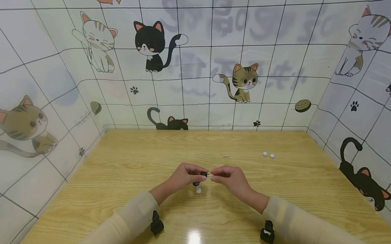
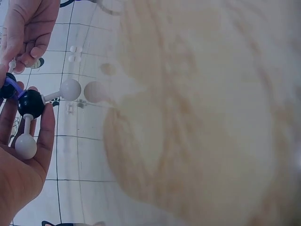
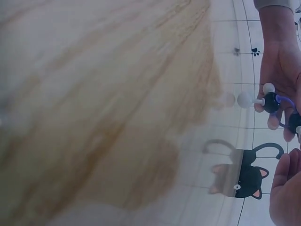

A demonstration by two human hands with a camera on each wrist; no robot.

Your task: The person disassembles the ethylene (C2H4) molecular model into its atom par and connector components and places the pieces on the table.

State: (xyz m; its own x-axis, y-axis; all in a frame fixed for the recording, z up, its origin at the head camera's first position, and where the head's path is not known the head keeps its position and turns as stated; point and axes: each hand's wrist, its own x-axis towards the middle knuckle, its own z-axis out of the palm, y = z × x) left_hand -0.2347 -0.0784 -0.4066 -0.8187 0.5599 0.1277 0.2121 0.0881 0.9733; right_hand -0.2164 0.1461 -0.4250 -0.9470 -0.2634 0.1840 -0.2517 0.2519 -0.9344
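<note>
My left hand (image 1: 188, 175) holds a ball-and-stick molecular model (image 2: 31, 104) just above the table. Two black balls are joined by curved purple links (image 3: 285, 99). On the nearer black ball, white pegs carry two white balls, one jutting out (image 2: 70, 89) and one beside the left palm (image 2: 26, 146). The fingertips of that hand pinch the other black ball (image 1: 203, 174). From the right, my right hand (image 1: 231, 179) pinches a short white peg (image 1: 210, 176) whose end is right at this black ball. Fingers partly hide the joint.
Farther back on the wooden table (image 1: 132, 152) lies a loose white peg (image 1: 226, 156). To its right sit two loose white balls (image 1: 265, 154), close together. A cat-print sheet (image 1: 197, 82) with grid lines walls in the back and both sides.
</note>
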